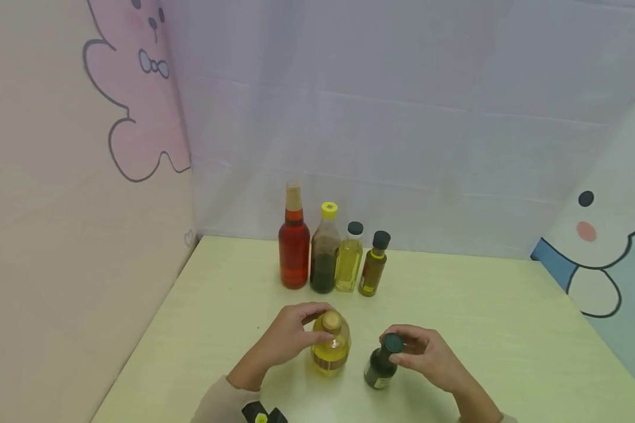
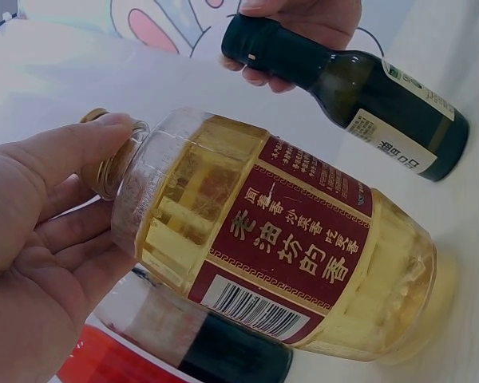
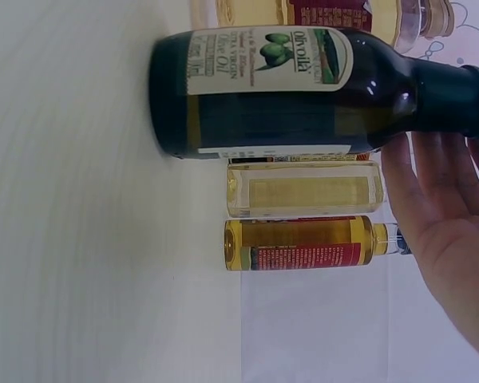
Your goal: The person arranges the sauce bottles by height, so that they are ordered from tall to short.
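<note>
A wide bottle of yellow cooking oil (image 1: 330,355) with a gold cap and a dark red label (image 2: 291,231) stands at the table's front. My left hand (image 1: 292,336) grips it at the neck, thumb and fingers around the gold cap (image 2: 112,159). To its right is a small dark green olive oil bottle (image 1: 380,369), tilted slightly, its printed label facing the right wrist camera (image 3: 267,60). My right hand (image 1: 422,356) holds this one by its dark cap and neck, the thumb on the near side and fingers behind.
Behind the hands several bottles stand in a row: a tall red bottle (image 1: 294,252), a yellow-capped bottle with dark liquid (image 1: 324,264), a square clear bottle of yellow oil (image 1: 348,264), and a small amber bottle (image 1: 373,273). Cloth walls (image 1: 381,117) enclose the pale table (image 1: 487,317).
</note>
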Demonstrator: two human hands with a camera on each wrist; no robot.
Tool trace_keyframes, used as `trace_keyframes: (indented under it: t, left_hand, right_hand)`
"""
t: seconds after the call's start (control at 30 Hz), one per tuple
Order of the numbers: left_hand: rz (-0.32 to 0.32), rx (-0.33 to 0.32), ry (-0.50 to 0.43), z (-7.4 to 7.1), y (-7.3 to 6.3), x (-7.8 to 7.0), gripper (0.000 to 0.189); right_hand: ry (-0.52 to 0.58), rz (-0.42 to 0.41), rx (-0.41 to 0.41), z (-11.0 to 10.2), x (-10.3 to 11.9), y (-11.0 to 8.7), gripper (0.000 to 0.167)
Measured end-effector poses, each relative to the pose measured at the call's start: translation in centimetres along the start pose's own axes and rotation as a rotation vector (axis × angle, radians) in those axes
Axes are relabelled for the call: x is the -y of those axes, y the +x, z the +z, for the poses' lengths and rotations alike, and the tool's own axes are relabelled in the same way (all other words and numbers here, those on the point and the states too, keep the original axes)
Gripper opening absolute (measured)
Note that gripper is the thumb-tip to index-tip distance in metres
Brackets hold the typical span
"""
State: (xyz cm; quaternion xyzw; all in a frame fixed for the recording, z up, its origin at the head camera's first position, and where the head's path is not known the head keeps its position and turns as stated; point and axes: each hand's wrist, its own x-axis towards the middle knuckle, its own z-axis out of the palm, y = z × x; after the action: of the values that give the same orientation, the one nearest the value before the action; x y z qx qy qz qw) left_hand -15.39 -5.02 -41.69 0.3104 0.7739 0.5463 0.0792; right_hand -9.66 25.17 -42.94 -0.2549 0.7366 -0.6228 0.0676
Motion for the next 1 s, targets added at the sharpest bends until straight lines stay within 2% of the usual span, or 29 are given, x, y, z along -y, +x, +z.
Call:
trace_keyframes:
  t: [0.23, 0.43, 0.63, 1.0]
  left_hand:
    - [0.025, -0.006, -0.007, -0.1, 0.4, -0.1, 0.037]
    - [0.009, -0.006, -0.011, -0.1, 0.6, -0.2, 0.037]
    - [0.008, -0.006, -0.03, -0.2, 0.8, -0.2, 0.038]
    - [0.005, -0.007, -0.004, -0.1, 1.3, 0.0, 0.039]
  right_hand:
    - [-0.019, -0.01, 0.0, -0.2, 0.0, 0.1, 0.028]
    - [-0.043, -0.012, -0.005, -0.2, -0.1, 0.2, 0.026]
    - [-0.015, -0.017, 0.006, -0.2, -0.2, 0.3, 0.026]
    - [-0.01, 0.004, 0.001, -0.1, -0.2, 0.2, 0.025]
